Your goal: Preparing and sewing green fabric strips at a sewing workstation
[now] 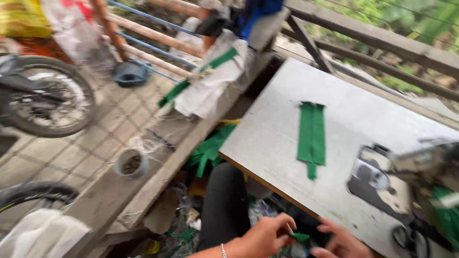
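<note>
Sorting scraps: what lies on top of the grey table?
A folded green cloth strip lies on the grey table, with a blurred sewing machine at right. Whatever is beneath them is covered.

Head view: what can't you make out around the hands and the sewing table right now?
- Right hand: cut off by the bottom edge.
- Small green fabric scrap: pinched by the left hand, mostly hidden by fingers.
- Grey metal sewing machine: motion-blurred, cut by the right edge.
- Pile of green cloth: partly hidden under the grey tabletop.

A yellow plastic package [21, 18] sits at the top left corner of the view, beside a whitish bag [71, 28]; no labels, signs or screens show.
</note>
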